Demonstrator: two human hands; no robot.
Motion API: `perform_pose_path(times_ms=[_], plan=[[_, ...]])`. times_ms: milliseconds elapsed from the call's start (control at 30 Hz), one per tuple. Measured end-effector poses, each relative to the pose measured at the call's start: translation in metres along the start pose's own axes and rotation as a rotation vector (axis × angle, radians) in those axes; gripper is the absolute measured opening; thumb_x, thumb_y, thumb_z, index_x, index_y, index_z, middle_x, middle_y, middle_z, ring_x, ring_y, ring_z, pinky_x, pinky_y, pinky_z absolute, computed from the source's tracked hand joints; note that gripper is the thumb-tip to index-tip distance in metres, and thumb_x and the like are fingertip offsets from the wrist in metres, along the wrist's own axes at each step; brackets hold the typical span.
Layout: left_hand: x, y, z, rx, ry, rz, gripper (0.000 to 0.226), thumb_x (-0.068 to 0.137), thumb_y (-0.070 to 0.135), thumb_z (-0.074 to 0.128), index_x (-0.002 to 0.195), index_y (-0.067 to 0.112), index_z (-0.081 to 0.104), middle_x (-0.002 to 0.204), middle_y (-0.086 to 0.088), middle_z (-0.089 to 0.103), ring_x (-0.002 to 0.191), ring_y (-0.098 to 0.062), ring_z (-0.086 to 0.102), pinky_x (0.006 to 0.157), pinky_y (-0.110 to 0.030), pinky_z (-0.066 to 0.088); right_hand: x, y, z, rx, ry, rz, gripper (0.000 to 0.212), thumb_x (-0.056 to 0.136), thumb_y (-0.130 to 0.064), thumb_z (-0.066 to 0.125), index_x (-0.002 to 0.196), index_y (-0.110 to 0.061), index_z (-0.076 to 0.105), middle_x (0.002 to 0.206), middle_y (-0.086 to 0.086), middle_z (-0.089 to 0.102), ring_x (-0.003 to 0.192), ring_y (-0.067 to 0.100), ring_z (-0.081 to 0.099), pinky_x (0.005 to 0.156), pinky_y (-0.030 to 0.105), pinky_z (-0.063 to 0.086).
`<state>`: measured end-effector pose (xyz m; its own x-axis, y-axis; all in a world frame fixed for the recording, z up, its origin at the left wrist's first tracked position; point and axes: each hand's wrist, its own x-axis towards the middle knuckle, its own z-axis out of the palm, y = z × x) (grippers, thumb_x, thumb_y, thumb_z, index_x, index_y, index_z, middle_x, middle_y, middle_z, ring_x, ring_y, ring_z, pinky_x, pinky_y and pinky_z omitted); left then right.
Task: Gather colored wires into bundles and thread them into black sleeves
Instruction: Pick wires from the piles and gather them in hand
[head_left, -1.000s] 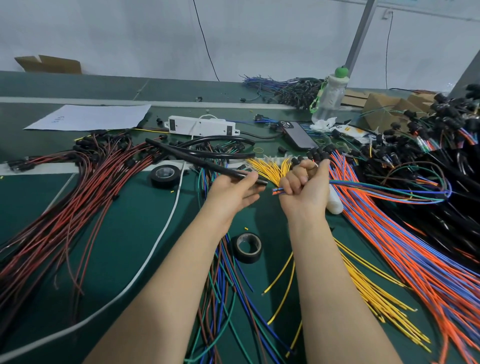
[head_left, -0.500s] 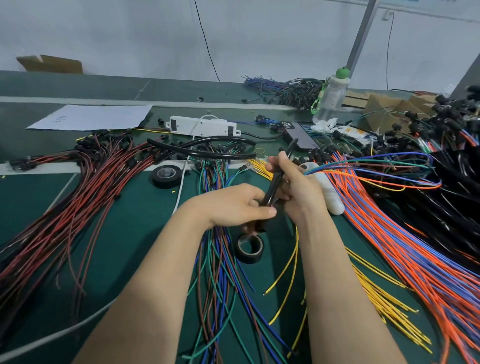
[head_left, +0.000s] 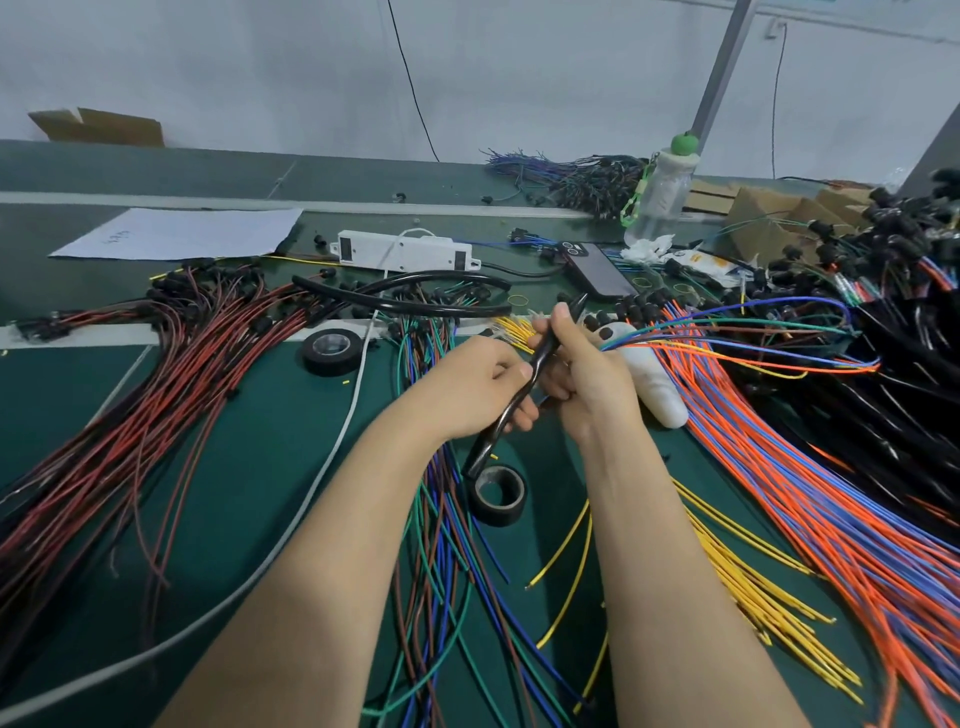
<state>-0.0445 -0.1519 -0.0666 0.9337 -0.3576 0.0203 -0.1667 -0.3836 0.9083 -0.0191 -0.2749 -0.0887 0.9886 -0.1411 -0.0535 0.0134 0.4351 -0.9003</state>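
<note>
Gripping a slim black flexible sleeve (head_left: 500, 423) at mid-length, the left hand (head_left: 475, 387) curls its fingers round it above the green work mat (head_left: 249, 467). The sleeve slants from just beside a black tape roll (head_left: 500, 496) up past the right hand (head_left: 584, 376). That hand closes on the sleeve's upper part and on a thin bundle of blue, green, orange and yellow wires (head_left: 737, 332) looping right. Whether wires sit inside the sleeve cannot be told. Far right, a clear plastic bottle with a green cap (head_left: 662, 200) stands upright, contents unclear.
</note>
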Motion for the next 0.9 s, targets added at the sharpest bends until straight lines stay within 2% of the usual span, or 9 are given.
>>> perform_pose_path(times_ms=[133, 300, 367, 467, 600, 667, 767, 833, 900], plan=[[0.001, -0.002, 0.007, -0.138, 0.109, -0.031, 0.024, 0.098, 0.023, 0.047, 0.080, 0.012, 0.057, 0.065, -0.002, 0.064, 0.046, -0.005, 0.060, 0.047, -0.016, 0.050, -0.004, 0.003, 0.005, -0.025, -0.044, 0.084, 0.026, 0.094, -0.033, 0.058, 0.079, -0.015, 0.067, 0.064, -0.004, 0.068, 0.041, 0.009, 0.050, 0.038, 0.018, 0.029], [0.004, -0.008, 0.003, -0.064, 0.204, -0.026, 0.025, 0.097, 0.013, 0.049, 0.073, 0.011, 0.055, 0.059, -0.002, 0.063, 0.043, -0.003, 0.059, 0.047, -0.016, 0.046, -0.001, 0.001, 0.003, -0.047, 0.035, 0.018, 0.021, 0.091, -0.028, 0.063, 0.086, -0.007, 0.061, 0.051, -0.006, 0.050, 0.030, 0.003, 0.024, 0.032, 0.015, 0.018], [0.004, -0.009, -0.001, -0.021, 0.195, -0.040, 0.025, 0.097, 0.013, 0.049, 0.073, 0.012, 0.056, 0.057, 0.001, 0.064, 0.044, -0.003, 0.060, 0.047, -0.016, 0.046, 0.000, 0.002, 0.002, -0.070, 0.031, -0.022, 0.019, 0.094, -0.020, 0.059, 0.089, -0.002, 0.062, 0.050, -0.007, 0.051, 0.030, 0.002, 0.022, 0.033, 0.015, 0.017], [0.004, -0.009, -0.001, -0.047, 0.176, -0.054, 0.021, 0.097, 0.016, 0.050, 0.077, 0.018, 0.055, 0.063, 0.001, 0.065, 0.045, -0.003, 0.060, 0.045, -0.016, 0.046, -0.002, 0.003, 0.003, -0.103, -0.053, -0.066, 0.026, 0.097, -0.012, 0.052, 0.074, -0.006, 0.063, 0.057, -0.005, 0.064, 0.030, 0.003, 0.020, 0.034, 0.015, 0.014], [0.005, -0.007, 0.002, -0.175, 0.259, -0.022, 0.021, 0.097, 0.026, 0.049, 0.082, 0.019, 0.062, 0.070, 0.000, 0.067, 0.046, 0.001, 0.056, 0.047, -0.015, 0.046, -0.002, 0.002, 0.002, -0.146, -0.073, -0.037, 0.019, 0.095, -0.020, 0.058, 0.082, -0.005, 0.061, 0.065, 0.006, 0.058, 0.032, 0.003, 0.022, 0.036, 0.016, 0.016], [0.006, -0.008, 0.002, -0.183, 0.298, -0.011, 0.024, 0.098, 0.022, 0.047, 0.085, 0.012, 0.064, 0.067, 0.001, 0.066, 0.044, 0.003, 0.053, 0.047, -0.012, 0.044, -0.003, 0.001, 0.001, -0.153, -0.083, -0.021, 0.017, 0.093, -0.021, 0.061, 0.087, -0.006, 0.062, 0.068, 0.002, 0.061, 0.033, 0.004, 0.023, 0.036, 0.016, 0.017], [0.005, -0.010, -0.001, -0.171, 0.332, 0.000, 0.025, 0.098, 0.018, 0.048, 0.078, 0.014, 0.063, 0.061, 0.003, 0.063, 0.043, 0.004, 0.050, 0.045, -0.011, 0.041, -0.006, 0.001, 0.001, -0.166, -0.129, -0.005, 0.017, 0.092, -0.020, 0.062, 0.083, -0.005, 0.061, 0.071, 0.003, 0.062, 0.034, 0.004, 0.023, 0.035, 0.015, 0.019], [0.005, -0.011, -0.002, -0.173, 0.326, -0.009, 0.025, 0.097, 0.019, 0.050, 0.076, 0.017, 0.062, 0.058, 0.006, 0.062, 0.042, 0.004, 0.048, 0.045, -0.010, 0.040, -0.007, 0.000, 0.003, -0.181, -0.145, -0.002, 0.019, 0.092, -0.018, 0.062, 0.080, -0.004, 0.056, 0.077, 0.013, 0.055, 0.034, 0.005, 0.024, 0.035, 0.015, 0.020], [0.005, -0.011, -0.003, -0.169, 0.301, -0.015, 0.026, 0.098, 0.021, 0.049, 0.076, 0.016, 0.062, 0.052, 0.010, 0.059, 0.041, 0.003, 0.045, 0.044, -0.012, 0.039, -0.007, 0.000, 0.004, -0.155, -0.149, -0.004, 0.028, 0.092, -0.016, 0.061, 0.069, -0.010, 0.048, 0.070, 0.012, 0.043, 0.034, 0.004, 0.023, 0.035, 0.015, 0.019]])
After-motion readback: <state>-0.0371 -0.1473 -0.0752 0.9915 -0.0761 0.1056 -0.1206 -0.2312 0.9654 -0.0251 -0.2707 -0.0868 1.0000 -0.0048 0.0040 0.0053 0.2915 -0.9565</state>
